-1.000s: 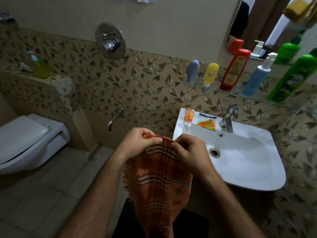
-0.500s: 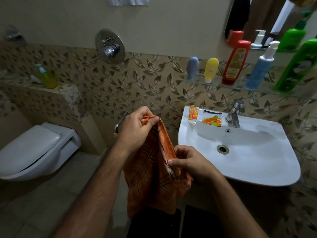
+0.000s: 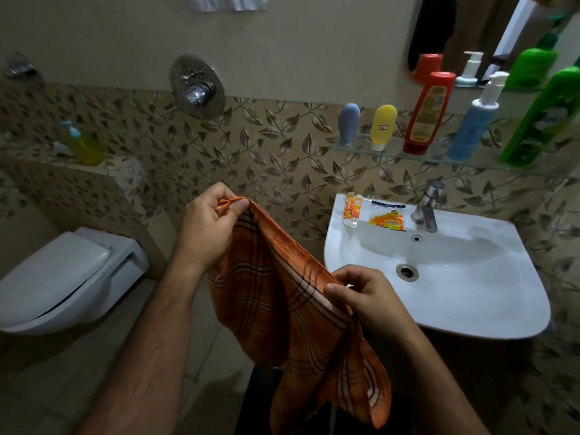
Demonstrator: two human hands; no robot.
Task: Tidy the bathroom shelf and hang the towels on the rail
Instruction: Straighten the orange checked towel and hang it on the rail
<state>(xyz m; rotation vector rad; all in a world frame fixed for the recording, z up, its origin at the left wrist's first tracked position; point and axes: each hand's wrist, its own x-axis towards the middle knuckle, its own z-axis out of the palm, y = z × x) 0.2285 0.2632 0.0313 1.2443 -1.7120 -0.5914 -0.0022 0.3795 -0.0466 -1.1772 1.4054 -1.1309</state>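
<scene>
The left hand (image 3: pixel 211 227) is pinching one corner of the orange checked towel (image 3: pixel 292 312) up high; the right hand (image 3: pixel 365 298) is gripping the same edge lower down, just in front of the sink (image 3: pixel 489 293). The cloth is sagging between them. Spreading it well probably means sliding both hands to the corners and pulling the edge taut before it goes over a rail. On the glass shelf (image 3: pixel 392 151) five bottles are standing; their labels are too blurred to read.
</scene>
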